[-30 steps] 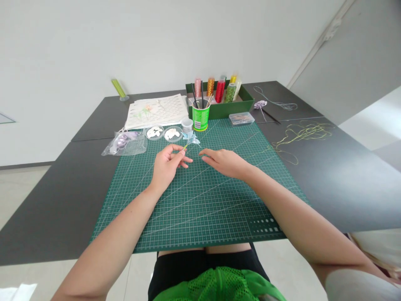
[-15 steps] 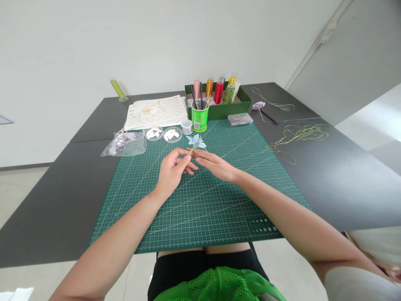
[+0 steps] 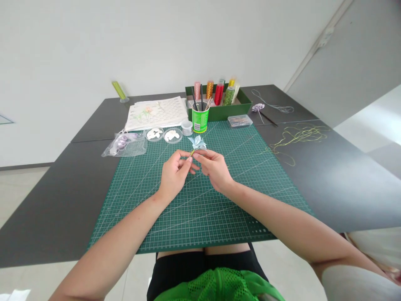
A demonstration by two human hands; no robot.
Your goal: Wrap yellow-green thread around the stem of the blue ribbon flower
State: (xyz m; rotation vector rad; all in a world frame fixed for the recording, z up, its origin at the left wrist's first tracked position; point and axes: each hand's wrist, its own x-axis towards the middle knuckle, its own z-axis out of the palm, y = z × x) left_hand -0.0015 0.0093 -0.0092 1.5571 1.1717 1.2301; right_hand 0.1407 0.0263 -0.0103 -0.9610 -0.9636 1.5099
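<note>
A pale blue artificial flower [image 3: 197,142] with pointed petals is held up over the green cutting mat [image 3: 194,213]. My left hand [image 3: 174,173] pinches its thin green stem [image 3: 192,153] between thumb and forefinger, while the other fingers curl loosely below. From the other side my right hand [image 3: 216,169] is closed, thumb and forefinger pressed together at the stem just under the petals. Any thread in that pinch is too fine to make out. The lower end of the stem is hidden by my fingers.
Beyond the hands stand a green can [image 3: 199,119] of tools, two dishes [image 3: 173,135] of white pieces and a green box [image 3: 219,112] of thread spools. A plastic bag [image 3: 125,144] lies left, paper sheets [image 3: 156,113] behind it. Loose yellow-green thread [image 3: 297,134] lies right.
My right hand has gone from outstretched, flat fingers to a closed pinch at the stem. The flower has shifted slightly, and the left hand keeps its hold.
</note>
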